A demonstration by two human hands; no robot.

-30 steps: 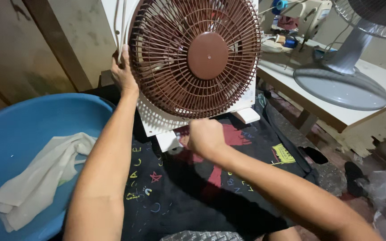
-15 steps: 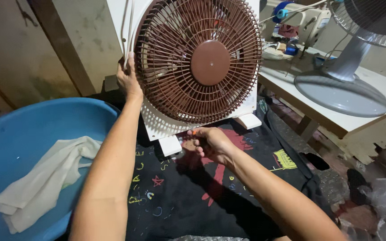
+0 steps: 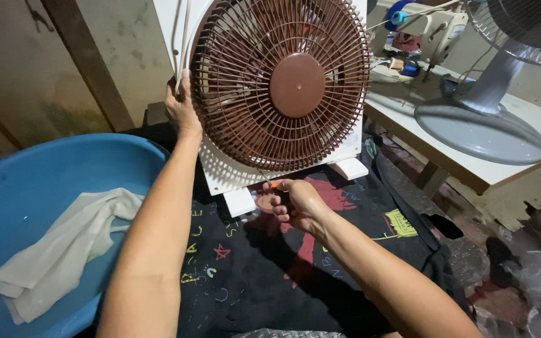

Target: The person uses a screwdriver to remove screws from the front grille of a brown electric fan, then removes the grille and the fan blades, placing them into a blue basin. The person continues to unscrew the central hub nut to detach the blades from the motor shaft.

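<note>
**Box fan held upright, small tool at lower grille edge**

Left hand (image 3: pixel 181 105) grips the left edge of the white box fan (image 3: pixel 233 178), fingers wrapped round the frame beside the brown grille (image 3: pixel 283 84). Grip pressed onto the frame. Fan stands upright on its two white feet on a black printed cloth (image 3: pixel 264 263), tilted slightly back.

Right hand (image 3: pixel 295 203) sits just below the grille's bottom rim, fingers curled and pinching a small orange-tipped tool (image 3: pixel 273 185); tip is at the fan's lower front edge. Can't tell exactly what it touches.

Left of the arms: blue tub (image 3: pixel 45 181) with a pale rag (image 3: pixel 64 244) lying in it. Right: white worktop (image 3: pixel 471 166) carrying a grey stand fan (image 3: pixel 483 125), with a sewing machine (image 3: pixel 433 25) behind it.
</note>
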